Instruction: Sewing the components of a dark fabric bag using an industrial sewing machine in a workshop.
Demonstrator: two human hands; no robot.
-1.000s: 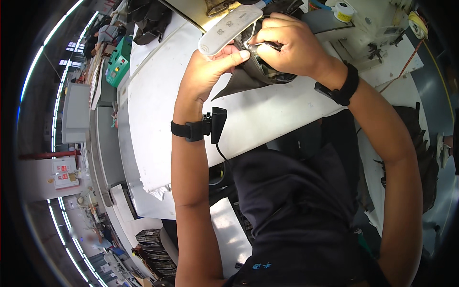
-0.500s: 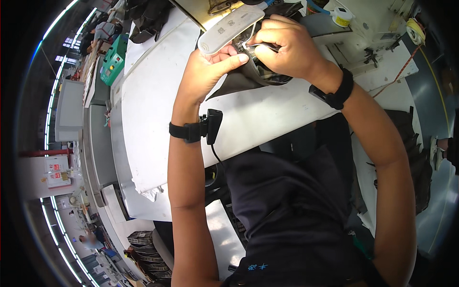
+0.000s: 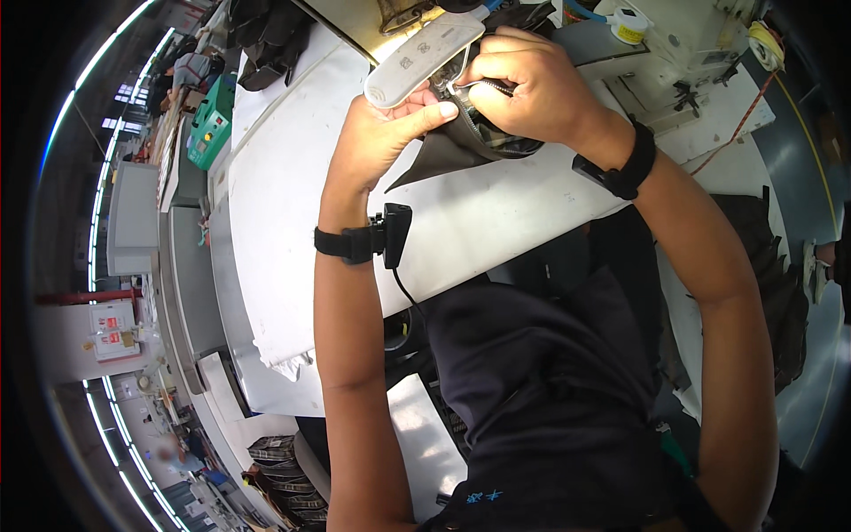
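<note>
My left hand (image 3: pixel 377 140) pinches the edge of a dark brown fabric piece (image 3: pixel 433 160), its thumb pressed toward the fingertips. A zipper (image 3: pixel 473 135) with pale teeth curves along that piece. In my right hand (image 3: pixel 534 87) the zipper's end is gripped between thumb and bent fingers, and a dark toothed strip loops out of the grip. The hands almost meet beneath a long pale grey machine part (image 3: pixel 424 58) with a rounded end. Bright light falls on the spot where they work. Exactly what the right fingertips pinch is partly hidden.
A white worktable (image 3: pixel 301 222) spreads under my arms. At the far right stand a white spool (image 3: pixel 628 27) and a machine base. Dark fabric (image 3: pixel 266 40) lies at the far left, near a green box (image 3: pixel 211 122). More dark pieces (image 3: pixel 753 266) hang at the right.
The view has shifted slightly. Both hands keep their grip on the fabric and zipper, with only small finger movements near the machine part.
</note>
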